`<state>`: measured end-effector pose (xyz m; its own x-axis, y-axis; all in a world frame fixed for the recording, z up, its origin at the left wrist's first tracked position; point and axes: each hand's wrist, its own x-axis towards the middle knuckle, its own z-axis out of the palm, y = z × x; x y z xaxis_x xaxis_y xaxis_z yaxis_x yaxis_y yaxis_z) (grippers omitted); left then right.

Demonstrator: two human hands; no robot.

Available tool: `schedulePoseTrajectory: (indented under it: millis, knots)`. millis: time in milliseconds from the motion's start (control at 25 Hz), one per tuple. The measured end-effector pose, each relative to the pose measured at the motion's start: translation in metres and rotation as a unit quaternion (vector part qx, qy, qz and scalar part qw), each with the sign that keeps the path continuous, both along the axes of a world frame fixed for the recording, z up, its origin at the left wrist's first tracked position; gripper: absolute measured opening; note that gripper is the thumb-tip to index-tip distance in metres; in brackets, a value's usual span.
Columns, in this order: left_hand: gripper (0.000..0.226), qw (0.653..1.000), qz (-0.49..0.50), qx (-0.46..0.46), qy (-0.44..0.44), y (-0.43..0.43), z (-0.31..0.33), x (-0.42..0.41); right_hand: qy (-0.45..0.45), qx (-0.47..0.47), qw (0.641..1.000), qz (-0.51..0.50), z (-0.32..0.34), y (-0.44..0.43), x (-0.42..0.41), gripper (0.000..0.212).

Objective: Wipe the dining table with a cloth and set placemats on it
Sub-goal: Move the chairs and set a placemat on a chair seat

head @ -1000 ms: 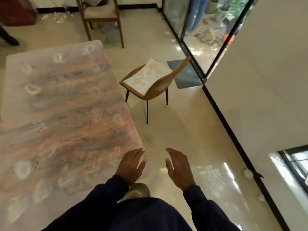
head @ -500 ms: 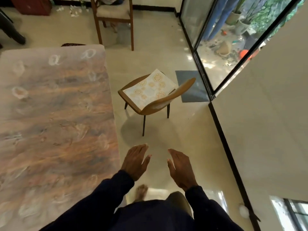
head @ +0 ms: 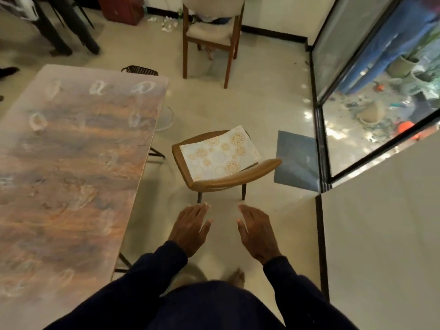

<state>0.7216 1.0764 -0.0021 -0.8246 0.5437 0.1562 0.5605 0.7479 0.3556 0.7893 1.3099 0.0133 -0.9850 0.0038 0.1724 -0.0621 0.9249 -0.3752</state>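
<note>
Although no cloth is seen anywhere in the view, the wiping part may be judged as finished or put aside, because nothing is carried; whether the table [head: 71,175], which stands to the left of the brown chair [head: 228,181] and apart from it, is really clean cannot be told from its glossy, cloudy top. No placemat is seen on the shown part of the table, so the setting part is judged as not yet begun. The patterned placemat [head: 220,154] is laid flat on the seat of the chair; whether it is one piece or a small pile cannot be told. The left hand [head: 190,227] and the right hand [head: 257,231] are held out side by side on the near side of the chair, close to its curved backrest but not touching it. Both hands are released, with the fingers straight and nothing grasped, the backs turned upward. From this pose, a reach toward the placemat is judged to be the step in hand.
</note>
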Motion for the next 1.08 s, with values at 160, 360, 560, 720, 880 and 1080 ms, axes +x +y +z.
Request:
schedulePoseTrajectory:
  millis: [160, 360, 560, 720, 880, 1080]
  knots:
    - [0.051, 0.998, 0.058, -0.002, 0.028, 0.055, 0.004, -0.017, -0.011, 0.026, 0.998, 0.065, 0.003, 0.051, -0.049, 0.048]
    - [0.054, 0.997, 0.073, -0.023, 0.028, 0.106, -0.013, -0.058, -0.021, 0.059, 0.992, 0.109, -0.01, 0.095, -0.109, 0.048]
    - [0.055, 0.996, 0.085, -0.029, 0.001, 0.137, -0.024, -0.089, -0.067, 0.067, 0.987, 0.13, -0.016, 0.13, -0.154, 0.051]
    - [0.054, 0.99, 0.138, -0.035, -0.011, 0.153, -0.041, -0.097, -0.103, 0.09, 0.974, 0.182, -0.027, 0.151, -0.183, 0.052]
    - [0.069, 0.974, 0.207, -0.08, -0.047, 0.173, -0.065, -0.095, -0.146, 0.091, 0.962, 0.212, -0.052, 0.166, -0.205, 0.055]
    - [0.068, 0.962, 0.241, -0.128, -0.02, 0.192, -0.081, -0.086, -0.159, 0.118, 0.938, 0.285, -0.077, 0.191, -0.198, 0.066]
